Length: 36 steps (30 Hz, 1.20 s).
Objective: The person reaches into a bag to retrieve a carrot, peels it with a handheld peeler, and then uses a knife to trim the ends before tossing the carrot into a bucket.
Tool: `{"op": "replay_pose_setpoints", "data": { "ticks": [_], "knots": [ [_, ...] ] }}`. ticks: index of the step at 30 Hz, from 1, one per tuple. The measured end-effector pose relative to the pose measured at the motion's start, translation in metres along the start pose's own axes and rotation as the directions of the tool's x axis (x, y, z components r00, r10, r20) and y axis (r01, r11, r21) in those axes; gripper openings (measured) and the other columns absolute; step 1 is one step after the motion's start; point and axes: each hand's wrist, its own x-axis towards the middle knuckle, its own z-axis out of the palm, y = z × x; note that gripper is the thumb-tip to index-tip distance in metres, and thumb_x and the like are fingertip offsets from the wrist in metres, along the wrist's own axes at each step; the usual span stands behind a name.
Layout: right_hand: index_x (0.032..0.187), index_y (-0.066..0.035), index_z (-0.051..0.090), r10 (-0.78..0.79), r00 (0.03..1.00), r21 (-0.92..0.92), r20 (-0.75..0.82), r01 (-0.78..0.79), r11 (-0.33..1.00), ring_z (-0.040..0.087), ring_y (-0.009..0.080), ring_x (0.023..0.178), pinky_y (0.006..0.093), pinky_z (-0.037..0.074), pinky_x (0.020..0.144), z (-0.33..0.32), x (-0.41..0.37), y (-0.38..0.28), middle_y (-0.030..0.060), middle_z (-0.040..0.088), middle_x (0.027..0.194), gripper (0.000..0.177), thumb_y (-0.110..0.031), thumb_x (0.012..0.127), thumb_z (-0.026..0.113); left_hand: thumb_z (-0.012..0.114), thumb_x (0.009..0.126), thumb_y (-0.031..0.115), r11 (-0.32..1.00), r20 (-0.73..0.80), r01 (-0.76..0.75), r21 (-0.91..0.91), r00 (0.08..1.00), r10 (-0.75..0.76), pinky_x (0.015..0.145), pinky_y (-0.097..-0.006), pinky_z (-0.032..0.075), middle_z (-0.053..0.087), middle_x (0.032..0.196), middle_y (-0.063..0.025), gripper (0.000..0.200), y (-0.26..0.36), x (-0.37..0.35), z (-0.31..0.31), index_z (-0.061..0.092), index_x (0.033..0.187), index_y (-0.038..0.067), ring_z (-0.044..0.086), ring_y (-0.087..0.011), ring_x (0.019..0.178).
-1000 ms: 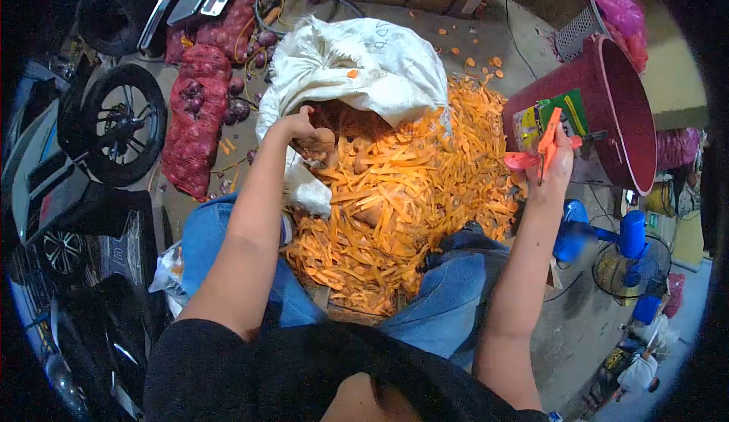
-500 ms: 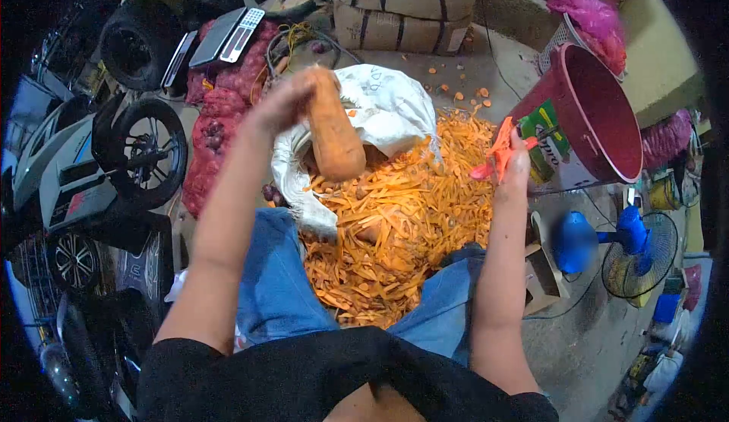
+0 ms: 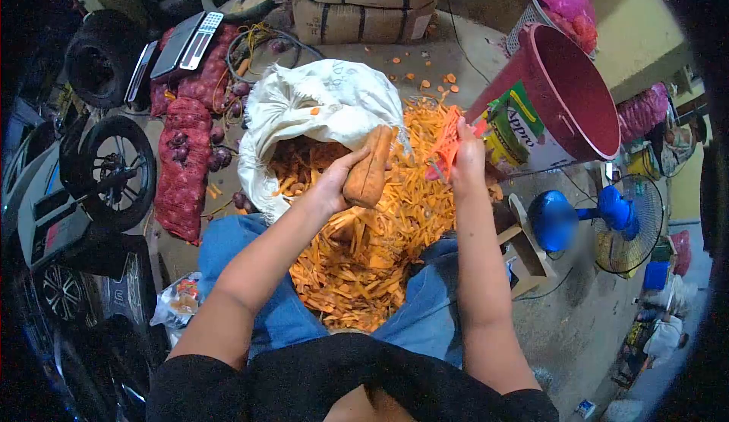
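Note:
My left hand [image 3: 334, 184] is wrapped round a thick orange carrot [image 3: 370, 171], which has a dark lengthwise crack and is tilted over the peelings. My right hand [image 3: 469, 156] grips an orange-red peeler [image 3: 446, 145] to the right of the carrot, apart from it. Below both hands spreads a heap of orange peelings [image 3: 357, 270] between my knees. Behind my left hand lies a white woven sack [image 3: 326, 91], its mouth gaping with orange pieces inside. Close beyond my right hand leans a dark red bucket [image 3: 493, 95] with an Appro label.
Red net bags of onions [image 3: 181, 164] lie at left, with a scale [image 3: 190, 46] on them. A motorcycle wheel [image 3: 118, 170] is further left. Strapped bales [image 3: 361, 19] stand behind. A blue fan [image 3: 623, 213] is at right, and carrot slices [image 3: 425, 84] dot the floor.
My left hand has brought the carrot down and right from above the sack, turning it. My right hand stays near the bucket with the peeler. The whole view has shifted slightly.

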Motion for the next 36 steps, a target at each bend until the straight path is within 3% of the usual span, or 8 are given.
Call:
{"op": "replay_pose_setpoints", "data": {
  "ticks": [7,9,17,20,27,33,34,36],
  "knots": [
    [0.072,-0.001,0.05,-0.085,0.996,-0.27,-0.02,0.077,0.96,0.044,0.0088,0.049,0.0238,0.036,0.045,0.028,-0.014,0.038,0.0005,0.048,0.058,0.022,-0.021,0.08,0.047,0.032,0.083,0.034,0.994,-0.015,0.108,0.007,0.994,-0.108,0.063,-0.0302,0.047,0.056,0.084,-0.0106,0.038,-0.007,0.003,0.018,0.045,0.099,0.003,0.056,-0.0184,0.072],
    [0.07,-0.001,0.049,-0.181,0.984,-0.622,-0.005,0.139,0.77,0.038,0.0072,0.047,0.0235,0.032,0.043,0.043,-0.036,0.03,-0.001,0.046,0.056,0.023,-0.022,0.08,0.048,0.03,0.083,0.034,0.988,0.033,0.137,-0.066,0.99,-0.135,0.065,-0.0313,0.046,0.055,0.085,-0.0096,0.037,-0.014,0.012,0.009,0.045,0.1,0.004,0.055,-0.0189,0.072],
    [0.068,0.0,0.047,-0.191,0.981,-0.623,-0.029,0.132,0.771,0.036,0.0088,0.049,0.0265,0.032,0.045,0.037,-0.024,0.039,0.0006,0.043,0.053,0.025,-0.022,0.079,0.048,0.022,0.084,0.034,0.984,-0.056,0.178,0.022,0.983,-0.176,0.07,-0.0337,0.045,0.054,0.09,-0.0084,0.04,-0.011,0.006,0.012,0.045,0.101,0.005,0.055,-0.0195,0.078],
    [0.066,0.0,0.045,-0.462,0.868,-0.619,0.179,0.465,0.633,0.036,0.0122,0.049,0.0284,0.032,0.046,0.05,-0.046,0.05,0.0054,0.042,0.053,0.023,-0.018,0.08,0.045,0.021,0.085,0.033,0.993,-0.068,0.119,-0.015,0.99,-0.12,0.07,-0.0338,0.045,0.055,0.09,-0.0083,0.039,-0.014,0.01,0.005,0.044,0.101,0.005,0.055,-0.0194,0.078],
    [0.069,0.001,0.048,-0.448,0.888,-0.802,0.101,0.339,0.492,0.043,0.0163,0.051,0.0317,0.035,0.05,0.043,-0.037,0.045,0.0082,0.05,0.058,0.021,-0.017,0.079,0.045,0.022,0.085,0.031,0.95,-0.114,0.089,0.299,0.992,-0.057,0.066,-0.0297,0.046,0.055,0.088,-0.0088,0.038,-0.007,-0.004,0.018,0.044,0.101,0.004,0.056,-0.0167,0.075],
    [0.071,0.001,0.051,-0.68,0.699,-0.878,-0.223,0.158,0.451,0.048,0.0127,0.053,0.027,0.037,0.046,-0.031,0.046,0.004,0.0041,0.049,0.057,0.024,-0.02,0.079,0.046,0.03,0.085,0.031,0.858,0.027,0.077,0.508,0.994,-0.105,0.065,-0.028,0.046,0.054,0.089,-0.0083,0.035,-0.006,-0.034,0.039,0.044,0.103,0.004,0.056,-0.0148,0.073],
    [0.071,0.001,0.051,-0.681,0.696,-0.878,-0.227,0.157,0.452,0.048,0.0127,0.053,0.027,0.037,0.046,-0.033,0.045,0.002,0.0041,0.049,0.057,0.024,-0.02,0.079,0.046,0.032,0.085,0.031,0.903,0.042,0.133,0.407,0.985,-0.165,0.069,-0.0278,0.044,0.053,0.094,-0.0071,0.036,-0.002,-0.037,0.039,0.043,0.106,0.004,0.054,-0.0138,0.079],
    [0.074,0.0,0.05,-0.482,0.783,-0.464,-0.394,0.284,0.839,0.047,0.0118,0.052,0.0246,0.036,0.045,-0.024,0.04,-0.003,0.002,0.049,0.06,0.022,-0.02,0.08,0.044,0.034,0.083,0.033,0.939,-0.002,0.145,0.311,0.988,-0.151,0.067,-0.0296,0.046,0.054,0.091,-0.0068,0.036,0.003,-0.032,0.032,0.045,0.101,0.004,0.055,-0.0152,0.077]
  ]
}}
